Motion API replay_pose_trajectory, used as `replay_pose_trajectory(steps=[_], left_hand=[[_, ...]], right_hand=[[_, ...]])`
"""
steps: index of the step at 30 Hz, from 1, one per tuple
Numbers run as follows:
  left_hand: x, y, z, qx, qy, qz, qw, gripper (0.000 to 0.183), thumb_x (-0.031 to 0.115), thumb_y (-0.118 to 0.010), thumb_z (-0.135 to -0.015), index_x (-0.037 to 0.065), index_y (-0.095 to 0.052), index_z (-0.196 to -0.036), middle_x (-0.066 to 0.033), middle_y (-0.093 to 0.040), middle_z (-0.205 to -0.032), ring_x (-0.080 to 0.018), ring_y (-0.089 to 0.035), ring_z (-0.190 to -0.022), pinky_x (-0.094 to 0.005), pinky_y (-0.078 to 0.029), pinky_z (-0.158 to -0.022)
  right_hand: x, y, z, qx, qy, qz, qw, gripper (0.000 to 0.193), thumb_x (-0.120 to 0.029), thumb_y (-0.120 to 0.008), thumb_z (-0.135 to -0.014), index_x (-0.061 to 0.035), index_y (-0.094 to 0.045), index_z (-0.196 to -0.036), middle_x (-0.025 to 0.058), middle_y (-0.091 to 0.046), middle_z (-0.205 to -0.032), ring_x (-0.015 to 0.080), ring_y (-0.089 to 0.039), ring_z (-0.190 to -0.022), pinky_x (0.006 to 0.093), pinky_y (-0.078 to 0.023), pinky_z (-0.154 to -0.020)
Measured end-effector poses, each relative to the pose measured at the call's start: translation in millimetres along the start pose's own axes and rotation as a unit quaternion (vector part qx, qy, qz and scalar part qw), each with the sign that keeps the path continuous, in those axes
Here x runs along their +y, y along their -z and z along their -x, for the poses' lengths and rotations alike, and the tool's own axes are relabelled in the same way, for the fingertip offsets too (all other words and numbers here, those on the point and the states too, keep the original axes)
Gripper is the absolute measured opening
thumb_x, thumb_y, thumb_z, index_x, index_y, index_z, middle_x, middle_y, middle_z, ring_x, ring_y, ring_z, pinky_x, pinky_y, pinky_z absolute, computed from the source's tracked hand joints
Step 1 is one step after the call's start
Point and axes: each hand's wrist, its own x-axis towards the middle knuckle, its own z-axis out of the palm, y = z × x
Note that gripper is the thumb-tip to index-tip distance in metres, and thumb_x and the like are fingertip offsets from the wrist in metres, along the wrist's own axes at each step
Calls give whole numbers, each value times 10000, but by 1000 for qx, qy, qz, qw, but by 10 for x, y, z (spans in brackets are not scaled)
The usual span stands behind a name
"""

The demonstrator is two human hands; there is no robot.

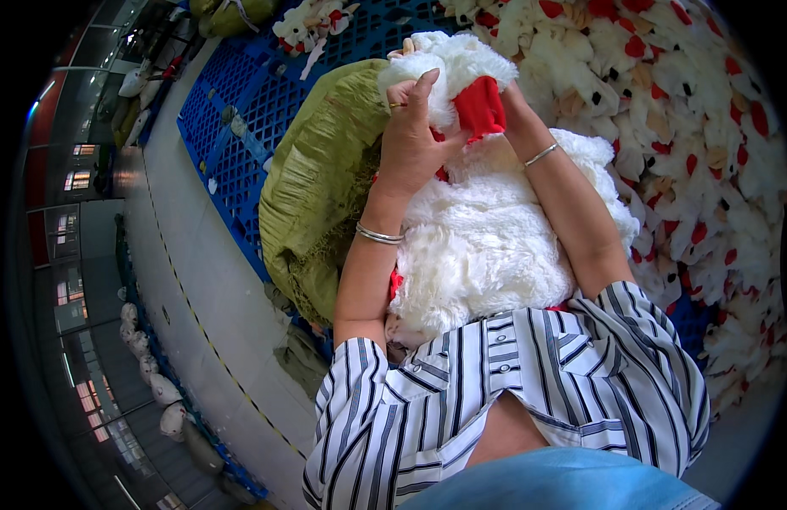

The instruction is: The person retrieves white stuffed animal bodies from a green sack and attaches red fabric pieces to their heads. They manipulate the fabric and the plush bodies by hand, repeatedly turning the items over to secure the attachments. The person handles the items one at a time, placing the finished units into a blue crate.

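A white fluffy plush toy (487,246) with a red part (480,106) lies on my lap and reaches up between my arms. My left hand (415,136) grips the toy's upper white end, thumb up, a ring on one finger and bangles at the wrist. My right hand (514,106) is mostly hidden behind the red part and holds the toy from the other side; a bracelet shows on that wrist.
A stuffed green sack (321,178) lies to the left on blue plastic pallets (232,110). A big heap of white plush toys with red and tan parts (699,144) fills the right side. A grey floor (189,280) with a dashed line runs along the left.
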Motion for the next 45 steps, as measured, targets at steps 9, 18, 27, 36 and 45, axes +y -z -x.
replay_pose_trajectory(steps=[9, 18, 27, 36, 45], left_hand=[[-236, -160, 79, 88, -63, -41, 993, 687, 158, -845, -688, 76, -512, -1283, -145, -488, -1116, -272, -540, -957, -367, -492, -750], [-167, 33, 31, 146, -13, 122, 982, 177, 75, -717, -877, 15, -664, -1034, -40, -582, -972, -111, -554, -853, -230, -455, -702], [-155, 218, -19, 192, 7, 146, 970, 146, 122, -671, -937, 3, -663, -1022, 26, -568, -899, -40, -508, -761, -197, -432, -668], [-167, 214, -42, 187, 28, 163, 968, 140, 70, -687, -906, -2, -665, -1024, -11, -592, -915, -66, -557, -731, -202, -468, -637], [-35, 232, -37, 166, 18, 128, 978, 126, 21, -676, -882, 6, -676, -1007, -16, -618, -906, -77, -573, -742, -215, -481, -663]], right_hand=[[106, 129, -23, -78, 38, -37, 996, 320, -194, -442, -987, 20, -520, -1213, 113, -568, -1225, 273, -541, -1143, 371, -425, -1040], [244, 600, -72, 37, 62, 299, 952, 346, -226, -659, -894, -69, -607, -1198, 27, -643, -1137, 119, -602, -996, 303, -518, -847], [-41, 139, 158, 153, 400, 546, 720, 250, -182, -747, -848, -11, -631, -989, 49, -662, -921, 149, -609, -818, 308, -507, -741], [73, -444, 497, -20, 444, 737, 510, 280, -141, -809, -727, -110, -665, -966, 46, -612, -981, 250, -565, -949, 349, -469, -843], [127, -350, 427, 26, 415, 742, 526, 226, -88, -758, -726, -82, -676, -936, 65, -612, -850, 252, -579, -823, 355, -484, -770]])
